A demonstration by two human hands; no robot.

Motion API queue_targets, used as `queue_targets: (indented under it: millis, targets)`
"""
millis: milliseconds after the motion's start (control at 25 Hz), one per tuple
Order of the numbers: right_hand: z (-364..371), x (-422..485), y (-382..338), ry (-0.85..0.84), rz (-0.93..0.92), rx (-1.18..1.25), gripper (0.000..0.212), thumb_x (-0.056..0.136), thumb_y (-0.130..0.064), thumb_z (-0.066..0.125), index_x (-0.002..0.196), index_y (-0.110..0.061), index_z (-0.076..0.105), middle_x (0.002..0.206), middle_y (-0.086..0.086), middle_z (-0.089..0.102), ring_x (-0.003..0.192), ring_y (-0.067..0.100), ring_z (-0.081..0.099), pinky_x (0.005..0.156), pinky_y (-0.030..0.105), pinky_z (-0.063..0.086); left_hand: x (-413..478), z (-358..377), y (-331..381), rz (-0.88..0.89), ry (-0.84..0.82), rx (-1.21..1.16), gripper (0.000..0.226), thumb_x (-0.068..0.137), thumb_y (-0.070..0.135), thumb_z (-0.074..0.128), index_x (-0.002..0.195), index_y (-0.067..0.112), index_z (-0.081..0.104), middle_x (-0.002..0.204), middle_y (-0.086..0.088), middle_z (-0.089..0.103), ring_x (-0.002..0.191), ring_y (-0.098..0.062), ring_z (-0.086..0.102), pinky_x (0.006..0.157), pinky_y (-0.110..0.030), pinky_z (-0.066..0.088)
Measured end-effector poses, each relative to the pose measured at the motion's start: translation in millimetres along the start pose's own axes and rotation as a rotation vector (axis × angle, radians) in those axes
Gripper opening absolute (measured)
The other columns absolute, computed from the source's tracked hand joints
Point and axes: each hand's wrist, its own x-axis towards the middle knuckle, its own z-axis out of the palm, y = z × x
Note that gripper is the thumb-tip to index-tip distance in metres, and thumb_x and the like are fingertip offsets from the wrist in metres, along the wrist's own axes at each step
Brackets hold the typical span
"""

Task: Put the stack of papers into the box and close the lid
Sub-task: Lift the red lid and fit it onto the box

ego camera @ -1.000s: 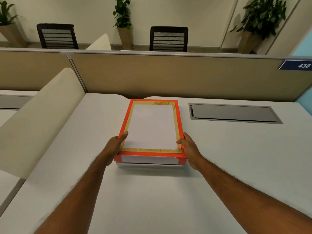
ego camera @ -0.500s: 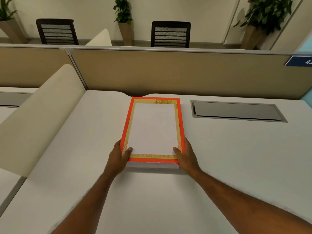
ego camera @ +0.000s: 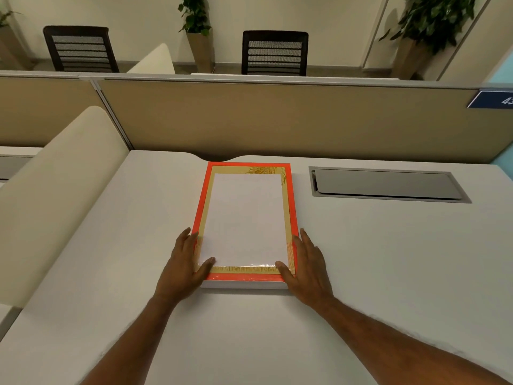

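A flat box sits in the middle of the white desk [ego camera: 374, 273]. Its lid [ego camera: 244, 218] is orange-red with a gold border and a glossy white centre panel, and it lies level on top of the box. Only a thin white strip of the box base [ego camera: 244, 285] shows under the lid's near edge. My left hand [ego camera: 183, 268] is at the near left corner, thumb on top of the lid and fingers along its side. At the near right corner my right hand [ego camera: 308, 269] holds the lid the same way. The stack of papers is hidden from view.
A grey cable hatch [ego camera: 385, 184] is set into the desk right of the box. A cream curved divider [ego camera: 55, 190] borders the desk's left side, and a tan partition [ego camera: 277, 120] stands behind. Beyond it are two black chairs [ego camera: 274, 52] and potted plants.
The lid, held raised above the base a second ago, has come down onto the box. Both hands have slid to its near corners, thumbs now on top.
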Motion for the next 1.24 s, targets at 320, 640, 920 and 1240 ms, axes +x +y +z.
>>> queue_targets:
  millis: [320, 640, 920, 1240]
  targets:
    - [-27, 120, -16, -0.241, -0.012, -0.127, 0.078, 0.092, -0.055, 0.047, 0.152, -0.013, 0.021, 0.164, 0.008, 0.012, 0.151, 0.024, 0.009, 0.122, 0.044, 0.008, 102, -12, 18, 0.033, -0.166, 0.229, 0.078, 0.089, 0.059, 0.05, 0.15, 0.013, 0.031, 0.162, -0.008, 0.02, 0.15, -0.028, 0.016, 0.121, -0.047, 0.021]
    - [-29, 175, -7, -0.319, 0.015, -0.178, 0.083, 0.09, -0.056, 0.049, 0.152, -0.011, 0.016, 0.164, 0.008, 0.012, 0.149, 0.029, 0.019, 0.12, 0.049, 0.018, 166, -10, 36, -0.008, -0.248, 0.271, 0.077, 0.09, 0.058, 0.049, 0.151, 0.014, 0.03, 0.163, -0.005, 0.019, 0.148, -0.026, 0.022, 0.119, -0.044, 0.026]
    - [-20, 177, 1, -0.326, 0.01, -0.278, 0.091, 0.087, -0.066, 0.045, 0.154, -0.014, 0.01, 0.165, 0.005, 0.007, 0.151, 0.026, 0.012, 0.12, 0.053, 0.008, 168, -16, 40, -0.035, -0.3, 0.346, 0.077, 0.09, 0.059, 0.049, 0.152, 0.019, 0.026, 0.164, -0.001, 0.015, 0.149, -0.025, 0.02, 0.118, -0.047, 0.027]
    - [-33, 157, 7, -0.302, -0.041, -0.285, 0.083, 0.089, -0.062, 0.046, 0.153, -0.018, 0.017, 0.165, 0.004, 0.01, 0.152, 0.027, 0.008, 0.12, 0.052, 0.005, 159, -14, 56, -0.021, -0.317, 0.43, 0.074, 0.09, 0.059, 0.047, 0.15, 0.019, 0.029, 0.163, -0.005, 0.019, 0.148, -0.027, 0.022, 0.119, -0.05, 0.024]
